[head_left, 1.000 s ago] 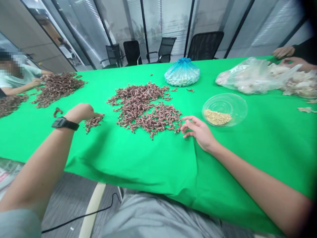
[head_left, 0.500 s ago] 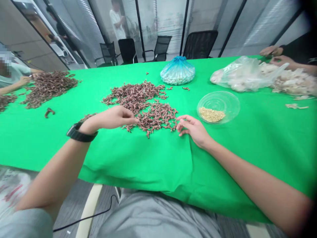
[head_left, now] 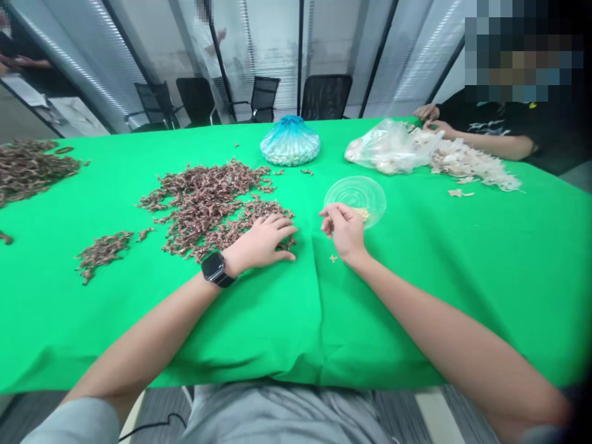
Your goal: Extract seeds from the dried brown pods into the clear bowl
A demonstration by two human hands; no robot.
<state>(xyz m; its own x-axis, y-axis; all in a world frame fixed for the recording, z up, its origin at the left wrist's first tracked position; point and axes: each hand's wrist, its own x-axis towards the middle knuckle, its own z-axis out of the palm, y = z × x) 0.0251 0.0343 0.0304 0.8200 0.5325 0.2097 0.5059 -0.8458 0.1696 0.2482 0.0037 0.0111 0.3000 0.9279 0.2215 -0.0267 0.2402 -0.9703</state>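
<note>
My left hand, wearing a black watch on the wrist, rests with fingers spread on the near right edge of a heap of small, twisted, reddish-brown dried pieces. Just in front of the clear round plastic dish, my right hand has its fingers curled into a pinch. Whatever lies between those fingertips is too small or hidden to make out. Yellowish bits lie in the dish, partly covered by my right hand. A few pale crumbs sit on the green cloth beside that hand.
A smaller brown pile lies to the left, and a larger one farther off. A knotted blue-white bag stands behind the heap. At back right, a person's hands are by a clear bag and pale peelings.
My view has turned to the right. My left hand has gone from a pinch to spread fingers at the heap's right edge. My right hand has moved from the heap toward the dish, fingers closing.
</note>
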